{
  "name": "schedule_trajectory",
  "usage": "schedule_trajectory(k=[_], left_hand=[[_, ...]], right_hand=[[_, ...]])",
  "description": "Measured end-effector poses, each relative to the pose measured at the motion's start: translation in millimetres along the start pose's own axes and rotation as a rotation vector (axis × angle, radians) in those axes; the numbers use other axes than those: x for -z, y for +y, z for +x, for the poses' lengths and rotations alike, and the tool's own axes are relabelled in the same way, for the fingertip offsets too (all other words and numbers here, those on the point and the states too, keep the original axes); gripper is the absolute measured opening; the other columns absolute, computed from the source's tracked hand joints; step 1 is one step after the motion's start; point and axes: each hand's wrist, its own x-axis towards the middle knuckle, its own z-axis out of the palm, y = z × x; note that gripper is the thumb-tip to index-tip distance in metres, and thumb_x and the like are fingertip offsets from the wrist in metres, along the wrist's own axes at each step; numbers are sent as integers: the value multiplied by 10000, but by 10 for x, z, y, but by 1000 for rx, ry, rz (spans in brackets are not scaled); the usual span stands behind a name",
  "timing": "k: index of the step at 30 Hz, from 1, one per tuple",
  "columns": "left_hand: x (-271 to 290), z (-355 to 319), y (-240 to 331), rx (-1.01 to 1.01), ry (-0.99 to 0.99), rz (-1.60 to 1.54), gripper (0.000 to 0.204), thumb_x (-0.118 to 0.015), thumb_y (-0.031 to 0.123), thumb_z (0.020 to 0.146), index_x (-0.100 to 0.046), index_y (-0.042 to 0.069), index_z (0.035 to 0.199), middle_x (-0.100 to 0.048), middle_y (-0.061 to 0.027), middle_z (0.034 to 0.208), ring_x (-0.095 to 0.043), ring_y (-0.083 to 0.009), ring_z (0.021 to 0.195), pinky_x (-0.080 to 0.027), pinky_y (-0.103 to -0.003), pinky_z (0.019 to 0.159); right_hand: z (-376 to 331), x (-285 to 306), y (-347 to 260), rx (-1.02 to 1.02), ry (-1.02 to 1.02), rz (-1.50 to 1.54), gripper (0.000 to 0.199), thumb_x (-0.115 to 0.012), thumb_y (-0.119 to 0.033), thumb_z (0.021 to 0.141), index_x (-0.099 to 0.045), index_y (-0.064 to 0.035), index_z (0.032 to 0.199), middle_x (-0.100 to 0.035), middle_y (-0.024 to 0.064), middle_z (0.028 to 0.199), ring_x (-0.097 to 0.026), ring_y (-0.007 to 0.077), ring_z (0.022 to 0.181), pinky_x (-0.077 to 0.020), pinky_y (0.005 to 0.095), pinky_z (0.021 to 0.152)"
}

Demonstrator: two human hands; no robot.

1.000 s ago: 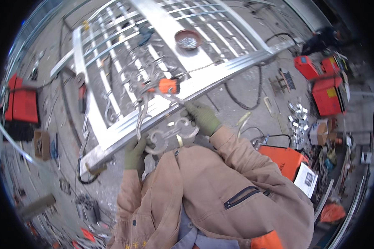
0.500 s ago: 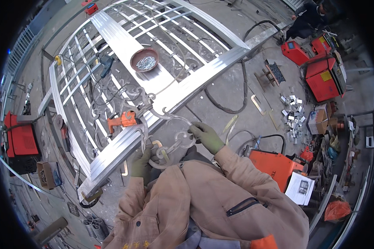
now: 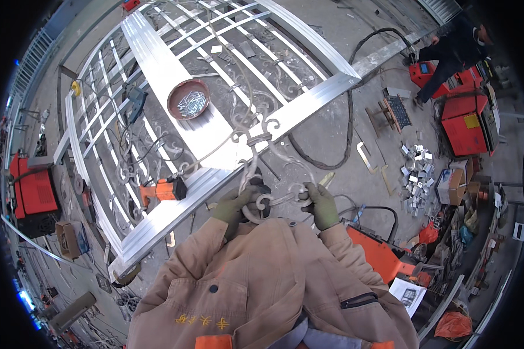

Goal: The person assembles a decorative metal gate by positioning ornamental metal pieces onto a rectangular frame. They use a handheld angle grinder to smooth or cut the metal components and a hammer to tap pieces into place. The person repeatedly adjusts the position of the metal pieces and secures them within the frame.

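Green-gloved, our left hand (image 3: pixel 233 208) and right hand (image 3: pixel 322 205) clamp their fingers on an iron scroll (image 3: pixel 261 174), which we hold above the metal gate (image 3: pixel 174 104) beside an orange grinder (image 3: pixel 160 191).

Lower part of the scroll ornament (image 3: pixel 256 203) hidden behind the gloved left hand (image 3: pixel 234 208), bowl (image 3: pixel 188 99) contents too small to identify, gate frame (image 3: pixel 157 64) cut off at top edge

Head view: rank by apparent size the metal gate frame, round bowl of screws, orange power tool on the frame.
1. Metal gate frame, by far the largest.
2. Round bowl of screws.
3. Orange power tool, close to the bowl in apparent size, so that order is unsure.
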Motion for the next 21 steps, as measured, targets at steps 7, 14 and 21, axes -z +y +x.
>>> schedule_trajectory(k=[7, 14, 21], left_hand=[[-620, 1308, 924, 131, -224, 291, 384, -792, 253, 1116, -759, 15, 1415, -840, -86, 1158, -788, -162, 954, -633, -329, 799], [-1014, 2264, 1307, 108, -144, 427, 326, -835, 208, 1074, -811, 24, 1342, -848, -57, 1071, -768, -130, 849, -606, -284, 706], [-1569, 3223, 1548, -68, 67, 374, 366, -778, 157, 1077, -794, -8, 1403, -797, -59, 973, -707, -143, 733, -619, -306, 660]], right_hand=[[1148, 583, -878, 106, 155, -54, 386, -703, -389, 1191, -802, -64, 1375, -797, 1, 941, -717, 91, 795, -568, 265, 670], [1964, 616, -1603, 243, 311, -214, 462, -735, -328, 1179, -739, -28, 1531, -807, 15, 1045, -690, 79, 859, -544, 273, 710], [3241, 1019, -2327, 294, 204, -463, 478, -768, -299, 1138, -753, 13, 1500, -807, 56, 1053, -711, 112, 920, -587, 308, 824]])
